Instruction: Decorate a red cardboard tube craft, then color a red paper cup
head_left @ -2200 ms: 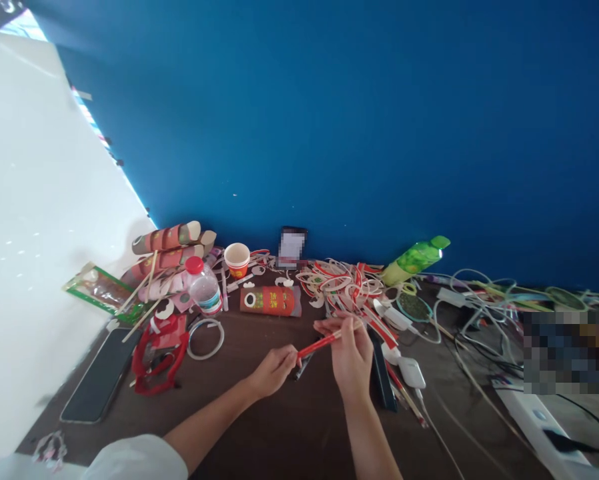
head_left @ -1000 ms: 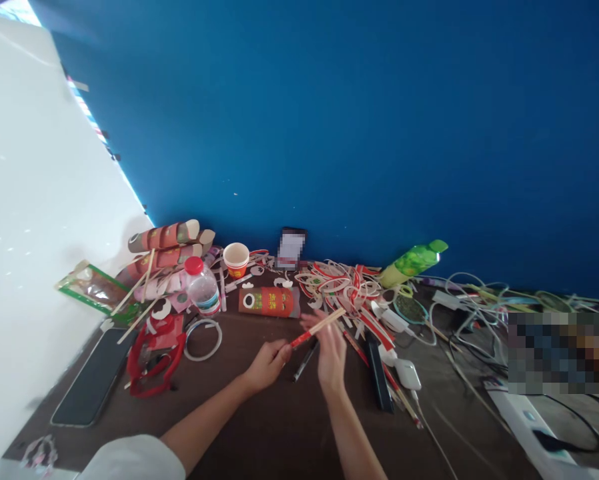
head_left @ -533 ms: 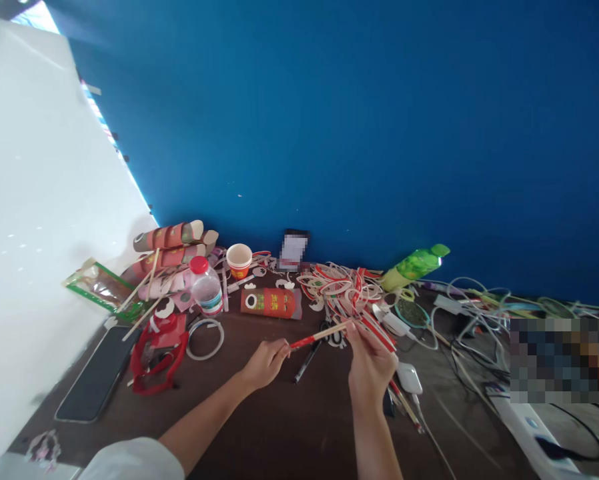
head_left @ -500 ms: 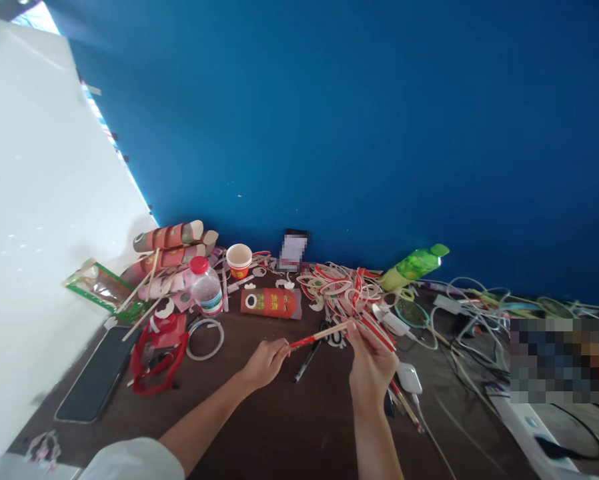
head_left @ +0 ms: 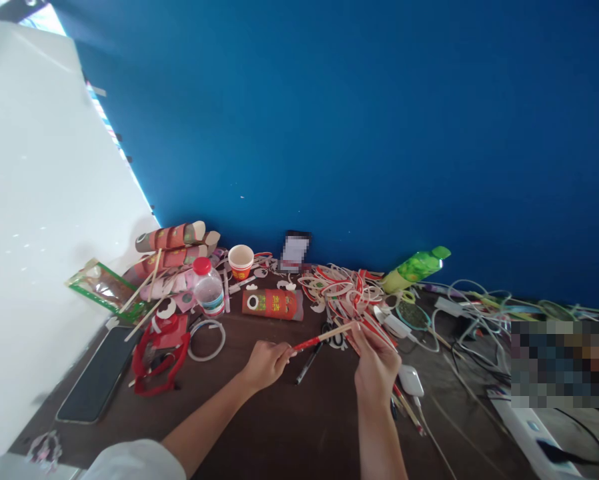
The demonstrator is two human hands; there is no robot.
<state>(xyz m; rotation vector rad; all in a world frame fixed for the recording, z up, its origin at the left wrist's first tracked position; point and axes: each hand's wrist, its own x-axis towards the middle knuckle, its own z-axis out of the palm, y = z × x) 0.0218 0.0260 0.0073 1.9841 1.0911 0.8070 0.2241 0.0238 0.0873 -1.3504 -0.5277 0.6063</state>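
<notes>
Over the middle of the worktop (head_left: 279, 427), holding a slim stick (head_left: 329, 335) between left grip (head_left: 265, 365) and right grip (head_left: 378, 367). Pinching its red end with the left; pinching near the tip of its pale end with the right. Running crosswise along its long axis, at a slant: from the red end at left, nearer the person, to the pale end at right, slightly farther off. Passing, as seen from above, over the far end of a pen (head_left: 305, 369) and close by scissors (head_left: 326, 329); hard to tell how high above them. Pointing with the pale end toward the near edge of the strips (head_left: 342, 287). Lying beyond the left grip, on the worktop: a tube (head_left: 274, 305), also crosswise, with a white ring toward its left end. Resting just right of the right grip: a white case (head_left: 410, 381).
</notes>
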